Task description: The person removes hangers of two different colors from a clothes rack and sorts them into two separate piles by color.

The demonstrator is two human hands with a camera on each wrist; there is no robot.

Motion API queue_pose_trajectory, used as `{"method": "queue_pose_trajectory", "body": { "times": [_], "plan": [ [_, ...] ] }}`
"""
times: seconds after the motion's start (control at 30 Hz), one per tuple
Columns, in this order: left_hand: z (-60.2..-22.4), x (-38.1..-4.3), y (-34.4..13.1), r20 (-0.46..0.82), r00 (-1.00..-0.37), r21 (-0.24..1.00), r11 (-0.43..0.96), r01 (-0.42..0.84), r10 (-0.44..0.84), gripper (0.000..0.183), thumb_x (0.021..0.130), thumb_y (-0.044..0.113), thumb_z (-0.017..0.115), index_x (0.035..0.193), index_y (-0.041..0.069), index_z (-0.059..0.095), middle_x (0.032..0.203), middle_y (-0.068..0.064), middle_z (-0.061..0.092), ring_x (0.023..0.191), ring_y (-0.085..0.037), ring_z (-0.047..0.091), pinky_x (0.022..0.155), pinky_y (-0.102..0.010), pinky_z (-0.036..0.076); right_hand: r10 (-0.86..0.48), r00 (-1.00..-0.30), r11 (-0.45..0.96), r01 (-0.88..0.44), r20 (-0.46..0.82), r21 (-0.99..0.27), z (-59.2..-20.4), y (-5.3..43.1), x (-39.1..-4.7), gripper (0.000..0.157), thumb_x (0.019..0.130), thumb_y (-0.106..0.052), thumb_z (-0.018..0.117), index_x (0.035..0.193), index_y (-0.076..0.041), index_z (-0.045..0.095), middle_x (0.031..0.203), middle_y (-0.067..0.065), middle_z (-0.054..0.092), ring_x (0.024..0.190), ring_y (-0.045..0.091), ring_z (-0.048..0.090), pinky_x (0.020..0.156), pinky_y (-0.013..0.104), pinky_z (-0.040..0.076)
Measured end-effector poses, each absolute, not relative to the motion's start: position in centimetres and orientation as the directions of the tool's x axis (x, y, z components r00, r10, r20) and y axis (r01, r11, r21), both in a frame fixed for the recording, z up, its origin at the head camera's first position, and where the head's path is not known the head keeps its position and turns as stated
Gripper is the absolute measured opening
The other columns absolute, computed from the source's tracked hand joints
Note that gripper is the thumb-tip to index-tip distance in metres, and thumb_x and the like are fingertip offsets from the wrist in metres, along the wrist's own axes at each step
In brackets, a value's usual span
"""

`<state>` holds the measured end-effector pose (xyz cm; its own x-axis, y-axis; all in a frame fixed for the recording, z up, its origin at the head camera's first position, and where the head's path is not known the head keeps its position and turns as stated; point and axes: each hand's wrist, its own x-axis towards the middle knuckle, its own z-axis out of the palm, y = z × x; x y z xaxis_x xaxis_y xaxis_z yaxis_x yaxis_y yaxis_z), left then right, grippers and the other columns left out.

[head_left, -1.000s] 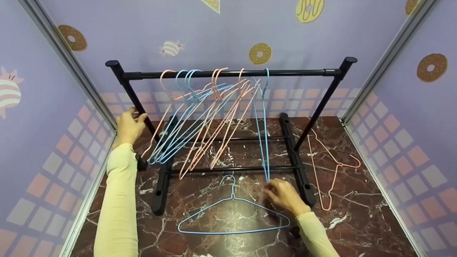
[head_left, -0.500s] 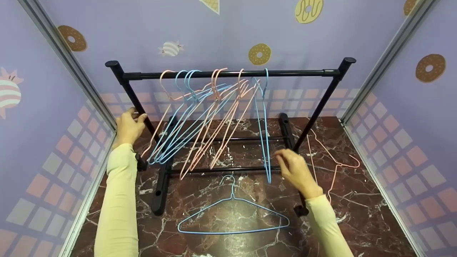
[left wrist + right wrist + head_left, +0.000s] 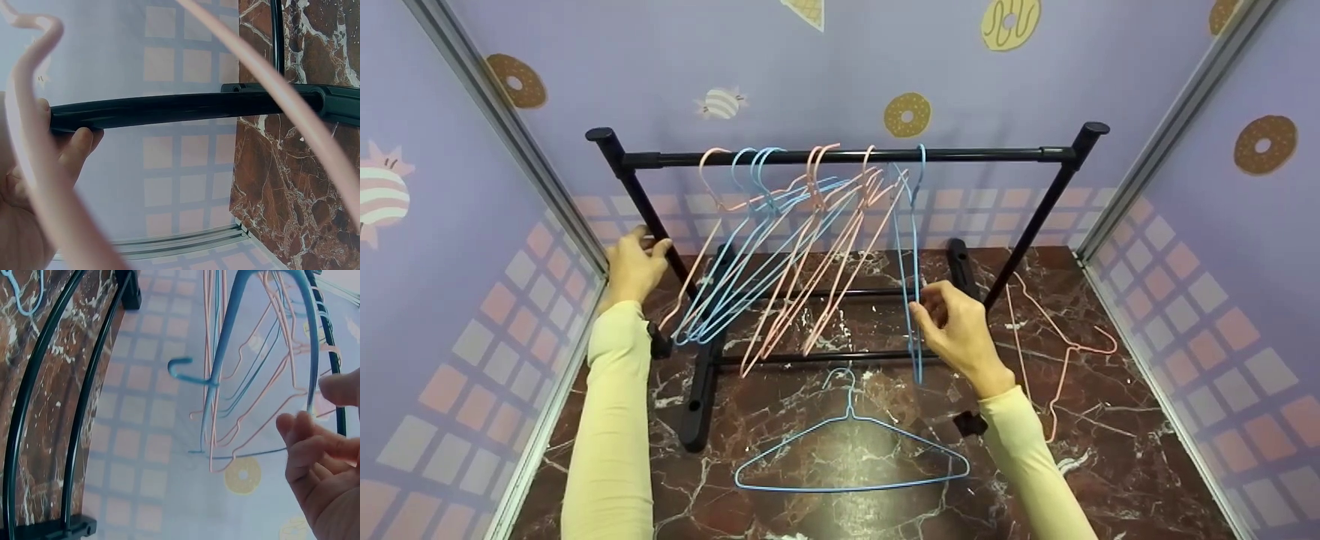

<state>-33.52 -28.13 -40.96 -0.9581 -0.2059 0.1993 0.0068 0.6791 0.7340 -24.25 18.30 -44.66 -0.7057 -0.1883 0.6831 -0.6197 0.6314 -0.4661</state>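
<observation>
My left hand [image 3: 635,262] grips the left upright [image 3: 140,111] of a black rack, with fingers and thumb around the pole. My right hand [image 3: 960,326] is at the rightmost blue hanger [image 3: 916,247], which hangs from the rack's top bar [image 3: 982,154]. Its fingers are bent, and the right wrist view shows a gap between thumb and fingertips, the hanger's wire [image 3: 314,354] running beside them. Further left on the bar hang several pink hangers [image 3: 780,307] and blue hangers [image 3: 727,292]. Another blue hanger [image 3: 851,491] lies flat on the floor in front.
A pink hanger [image 3: 1065,375] lies on the marbled floor [image 3: 1117,480] right of the rack. Two low crossbars [image 3: 802,358] join the rack's feet [image 3: 695,427]. Patterned purple walls [image 3: 825,82] enclose the rack on three sides.
My right hand rises from the blue hanger's lower end, swings right off it, then returns left to its middle. That hanger swings slightly. My left hand stays on the upright.
</observation>
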Motion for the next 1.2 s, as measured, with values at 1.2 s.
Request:
{"method": "queue_pose_trajectory", "body": {
  "times": [1.2],
  "plan": [
    [-41.1, -33.5, -28.2, 0.206, -0.958, 0.751, 0.66, 0.022, -0.202, 0.034, 0.101, 0.014, 0.059, 0.128, -0.006, 0.06, 0.127, -0.029, 0.066, 0.121, -0.043, 0.064, 0.105, -0.051, 0.051, -0.043, -0.686, 0.659, -0.565, 0.726, -0.496, -44.4, 19.6, -23.8, 0.006, 0.086, 0.005, 0.065, 0.091, 0.008, 0.063, 0.067, 0.01, 0.065, 0.055, 0.013, 0.056, 0.051, 0.017, 0.047]
  ]
}}
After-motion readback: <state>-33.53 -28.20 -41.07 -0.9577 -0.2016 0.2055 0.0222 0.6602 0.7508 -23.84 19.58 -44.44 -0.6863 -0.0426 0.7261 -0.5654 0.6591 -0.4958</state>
